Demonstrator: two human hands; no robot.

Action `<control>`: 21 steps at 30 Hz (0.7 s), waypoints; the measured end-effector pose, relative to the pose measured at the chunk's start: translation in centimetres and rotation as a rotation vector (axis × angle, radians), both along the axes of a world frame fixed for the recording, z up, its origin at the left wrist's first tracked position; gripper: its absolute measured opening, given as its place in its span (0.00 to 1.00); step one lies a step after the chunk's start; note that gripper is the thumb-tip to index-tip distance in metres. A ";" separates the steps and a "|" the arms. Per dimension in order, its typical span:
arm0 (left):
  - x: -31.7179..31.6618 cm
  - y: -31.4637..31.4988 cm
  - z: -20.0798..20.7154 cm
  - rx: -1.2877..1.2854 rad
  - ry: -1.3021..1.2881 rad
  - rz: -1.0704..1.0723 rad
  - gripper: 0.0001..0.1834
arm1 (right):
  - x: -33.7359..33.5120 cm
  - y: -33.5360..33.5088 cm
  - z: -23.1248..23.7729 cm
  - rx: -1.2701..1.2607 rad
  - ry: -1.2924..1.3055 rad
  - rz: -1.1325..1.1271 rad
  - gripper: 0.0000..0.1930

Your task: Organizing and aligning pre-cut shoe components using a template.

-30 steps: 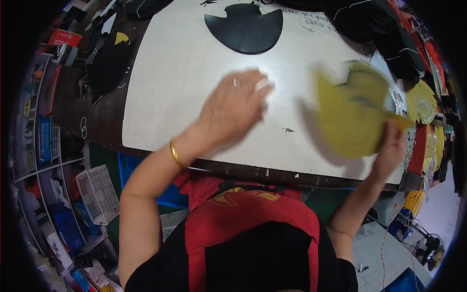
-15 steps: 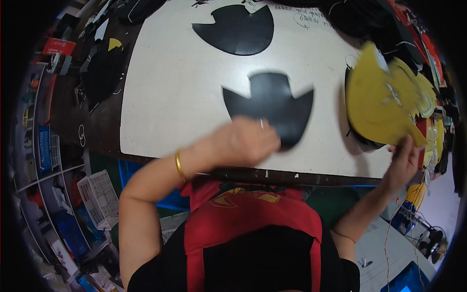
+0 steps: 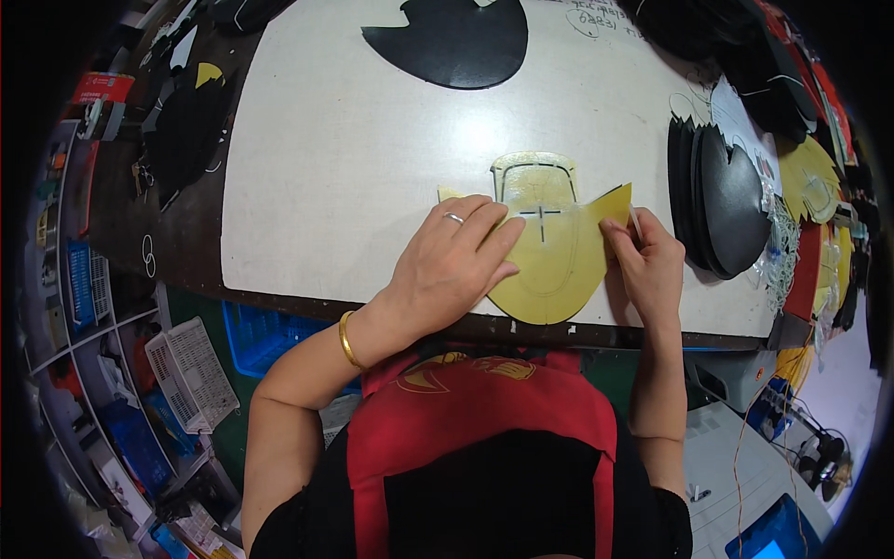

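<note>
A yellow shaped template with a dark cross mark and a dark curved line lies near the table's front edge. It covers the black cut piece beneath, of which only thin bits of edge show. My left hand, with a ring and a gold bangle, rests flat on the template's left side, fingers stretched out. At the right-hand point of the template, my right hand pinches the edge between thumb and fingers. A small pale sliver shows by those fingers; I cannot tell what it is.
Another black cut piece lies farther back on the white tabletop. To the right stands a stack of black pieces, with more yellow templates beyond. Dark pieces lie at left. A blue crate sits below the table edge.
The yellow template has come from above the right-hand stack onto the black piece in front of me. My left hand has flattened onto it; my right hand has moved left with it.
</note>
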State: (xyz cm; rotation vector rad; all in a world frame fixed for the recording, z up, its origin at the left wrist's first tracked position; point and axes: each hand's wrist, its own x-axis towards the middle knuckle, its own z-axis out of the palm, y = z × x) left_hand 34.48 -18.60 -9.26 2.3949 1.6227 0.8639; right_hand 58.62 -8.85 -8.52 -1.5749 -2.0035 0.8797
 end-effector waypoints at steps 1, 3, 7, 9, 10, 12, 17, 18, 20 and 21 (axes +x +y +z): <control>-0.1 0.0 0.0 0.000 0.007 -0.011 0.28 | -0.1 -0.1 0.0 -0.001 -0.001 0.014 0.11; 0.0 0.0 0.0 -0.004 0.013 -0.030 0.28 | -0.1 -0.1 -0.1 -0.005 -0.002 0.021 0.11; 0.3 -0.1 0.1 -0.009 0.007 -0.010 0.26 | 0.0 0.2 0.2 -0.016 -0.014 0.034 0.12; 0.4 -0.2 0.0 -0.015 0.005 -0.006 0.26 | 0.0 0.3 0.4 -0.046 -0.031 0.042 0.13; 0.5 -0.2 0.0 -0.018 0.000 0.003 0.26 | -0.1 0.3 0.5 -0.031 -0.025 0.050 0.13; 0.5 -0.1 -0.1 -0.024 -0.004 0.007 0.26 | 0.0 0.5 0.4 -0.020 -0.017 0.054 0.13; 0.7 -0.1 -0.3 -0.021 -0.008 0.013 0.27 | 0.1 1.0 0.6 -0.068 -0.026 0.078 0.12; 0.7 -0.2 -0.4 -0.023 -0.009 0.008 0.27 | -0.1 0.9 0.7 -0.070 -0.026 0.072 0.12; 0.7 -0.3 -0.4 -0.013 0.008 0.021 0.27 | -0.4 0.6 1.1 -0.061 -0.061 0.064 0.12; 0.8 -0.3 -0.4 -0.013 0.008 0.019 0.27 | -0.3 0.6 1.1 -0.061 -0.061 0.062 0.12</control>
